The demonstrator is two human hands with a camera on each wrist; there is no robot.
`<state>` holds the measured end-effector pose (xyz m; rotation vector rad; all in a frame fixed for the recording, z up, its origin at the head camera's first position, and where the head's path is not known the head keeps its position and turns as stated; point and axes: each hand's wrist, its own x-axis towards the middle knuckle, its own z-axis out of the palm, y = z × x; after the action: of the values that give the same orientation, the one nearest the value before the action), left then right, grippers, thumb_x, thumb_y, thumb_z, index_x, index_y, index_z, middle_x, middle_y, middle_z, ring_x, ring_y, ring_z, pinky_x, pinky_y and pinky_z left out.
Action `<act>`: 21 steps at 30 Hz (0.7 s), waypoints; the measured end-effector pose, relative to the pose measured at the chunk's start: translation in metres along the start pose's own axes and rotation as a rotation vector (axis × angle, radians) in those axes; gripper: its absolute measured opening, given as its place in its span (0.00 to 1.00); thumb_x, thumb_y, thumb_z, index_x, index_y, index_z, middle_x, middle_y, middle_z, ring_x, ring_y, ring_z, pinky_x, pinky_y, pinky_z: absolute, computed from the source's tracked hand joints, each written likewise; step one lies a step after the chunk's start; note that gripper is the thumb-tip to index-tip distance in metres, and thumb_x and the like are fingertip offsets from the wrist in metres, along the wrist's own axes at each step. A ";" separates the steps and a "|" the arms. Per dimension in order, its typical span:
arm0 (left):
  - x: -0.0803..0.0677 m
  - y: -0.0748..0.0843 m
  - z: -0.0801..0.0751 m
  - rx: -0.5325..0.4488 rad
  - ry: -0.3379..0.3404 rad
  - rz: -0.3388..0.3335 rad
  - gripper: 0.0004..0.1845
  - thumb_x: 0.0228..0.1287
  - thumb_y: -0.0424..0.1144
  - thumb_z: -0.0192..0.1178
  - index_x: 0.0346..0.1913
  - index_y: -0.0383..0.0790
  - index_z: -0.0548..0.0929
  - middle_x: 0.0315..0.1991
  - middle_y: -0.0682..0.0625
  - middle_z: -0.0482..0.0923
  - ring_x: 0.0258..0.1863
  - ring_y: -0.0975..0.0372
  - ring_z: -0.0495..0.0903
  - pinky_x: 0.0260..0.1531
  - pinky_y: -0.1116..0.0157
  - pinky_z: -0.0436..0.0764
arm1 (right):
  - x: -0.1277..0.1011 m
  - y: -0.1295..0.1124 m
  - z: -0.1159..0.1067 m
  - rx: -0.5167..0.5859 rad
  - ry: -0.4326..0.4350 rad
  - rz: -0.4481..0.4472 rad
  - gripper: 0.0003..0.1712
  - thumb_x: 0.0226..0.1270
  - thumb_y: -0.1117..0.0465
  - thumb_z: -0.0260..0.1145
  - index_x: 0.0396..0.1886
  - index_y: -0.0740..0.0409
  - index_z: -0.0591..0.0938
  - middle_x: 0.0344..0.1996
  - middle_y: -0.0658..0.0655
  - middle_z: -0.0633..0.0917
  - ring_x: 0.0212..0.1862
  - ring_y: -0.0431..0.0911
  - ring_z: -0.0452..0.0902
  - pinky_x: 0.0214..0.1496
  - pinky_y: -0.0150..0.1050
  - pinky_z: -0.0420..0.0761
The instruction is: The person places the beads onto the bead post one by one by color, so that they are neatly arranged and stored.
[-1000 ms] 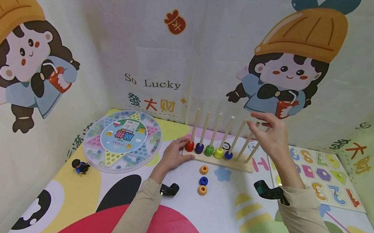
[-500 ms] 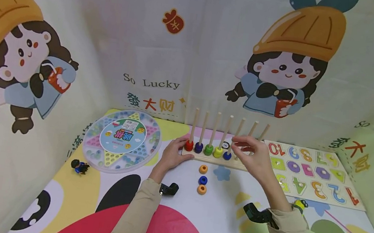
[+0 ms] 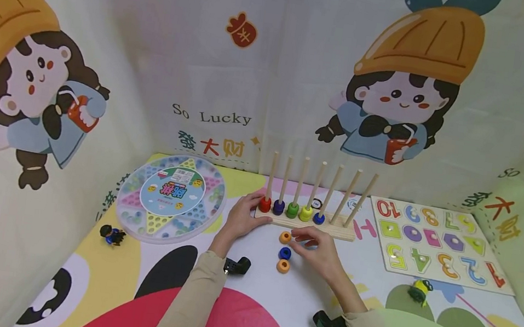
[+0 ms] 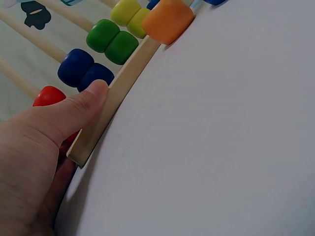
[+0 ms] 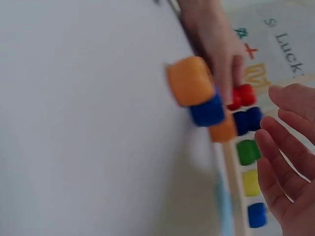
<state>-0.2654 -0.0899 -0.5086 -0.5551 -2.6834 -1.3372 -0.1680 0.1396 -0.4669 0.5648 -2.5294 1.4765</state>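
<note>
My left hand (image 3: pixel 244 217) grips the left end of a wooden peg rack (image 4: pixel 118 101), thumb along its front and fingers behind. Its upright pegs carry red beads (image 3: pixel 264 204), dark blue beads (image 4: pixel 76 68), green beads (image 4: pixel 112 42), yellow beads (image 3: pixel 305 214) and a blue bead (image 3: pixel 318 218). The two pegs on the right are bare. In front of the rack stand an orange bead (image 3: pixel 285 238), a loose blue bead (image 3: pixel 285 253) and another orange bead (image 3: pixel 283 266). My right hand (image 3: pixel 318 247) hovers beside the rearmost orange bead, fingers loosely bent and holding nothing.
A round Chinese checkers board (image 3: pixel 172 196) lies at the left, with a small toy figure (image 3: pixel 112 234) in front of it. To the right are a number puzzle board (image 3: pixel 442 243) and a small yellow-green toy (image 3: pixel 420 291). A printed curtain rises behind the table.
My right hand has come down and left from above the right-hand pegs to the loose beads. The left hand keeps its grip on the rack, and the beads have not moved.
</note>
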 end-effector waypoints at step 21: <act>0.000 -0.001 0.000 0.021 0.004 0.012 0.36 0.56 0.47 0.74 0.64 0.32 0.77 0.69 0.44 0.68 0.58 0.51 0.73 0.56 0.56 0.77 | -0.009 0.012 0.014 -0.027 0.015 0.061 0.15 0.51 0.67 0.79 0.40 0.63 0.87 0.34 0.54 0.87 0.35 0.47 0.83 0.38 0.36 0.84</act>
<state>-0.2655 -0.0906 -0.5099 -0.5647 -2.6833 -1.3045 -0.1636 0.1352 -0.4868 0.4750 -2.5729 1.4577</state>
